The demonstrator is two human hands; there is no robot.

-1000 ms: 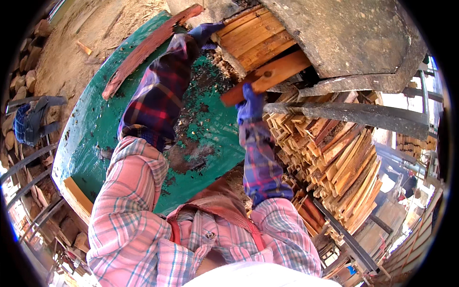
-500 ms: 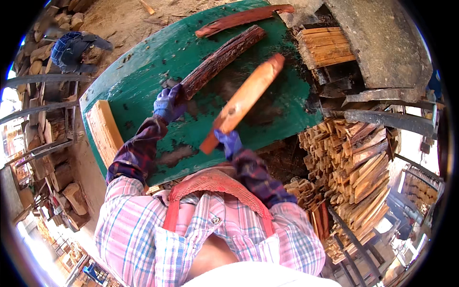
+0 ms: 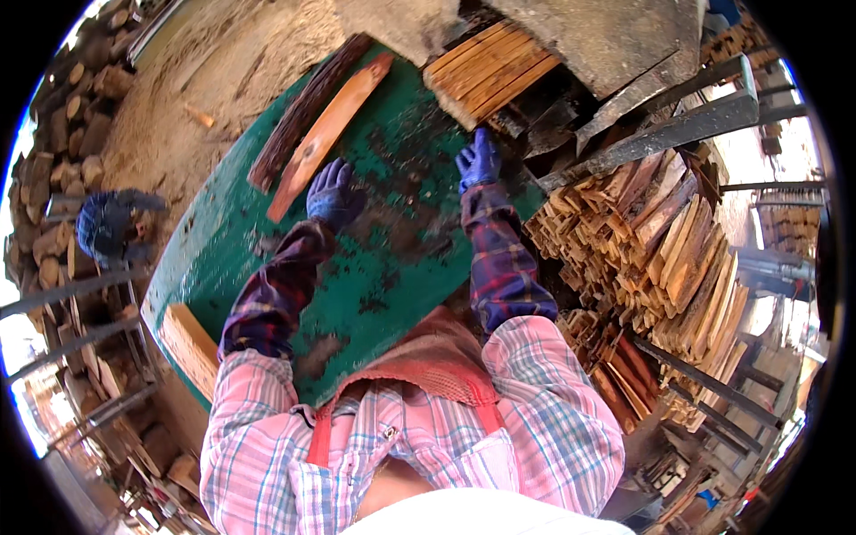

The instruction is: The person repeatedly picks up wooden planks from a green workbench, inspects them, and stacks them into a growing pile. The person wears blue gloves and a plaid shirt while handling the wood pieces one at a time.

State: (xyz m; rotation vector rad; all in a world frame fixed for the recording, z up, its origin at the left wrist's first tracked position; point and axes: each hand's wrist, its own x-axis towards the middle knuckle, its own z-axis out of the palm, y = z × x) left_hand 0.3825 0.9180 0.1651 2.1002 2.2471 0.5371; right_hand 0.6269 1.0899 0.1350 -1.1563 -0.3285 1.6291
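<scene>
Your left hand (image 3: 333, 194), gloved, is just beside the pale board (image 3: 330, 129). Its fingers are apart and clamped on nothing; whether a fingertip touches the wood, you cannot tell from here. The board lies flat on the green tabletop (image 3: 223, 267), towards its far left edge, alongside the dark bark strip (image 3: 308, 111). Laid this way, the pair probably leaves both your arms room.

Your right hand (image 3: 479, 160), also gloved, reaches to the near end of the plank stack (image 3: 490, 71). Fingers extended, gripping nothing visible; contact unclear. The planks sit edge to edge beside the grey slab (image 3: 615, 40), presumably to keep them tight and within reach. A thick offcut (image 3: 189, 348) lies at the tabletop's left edge, likely out of your way.
</scene>
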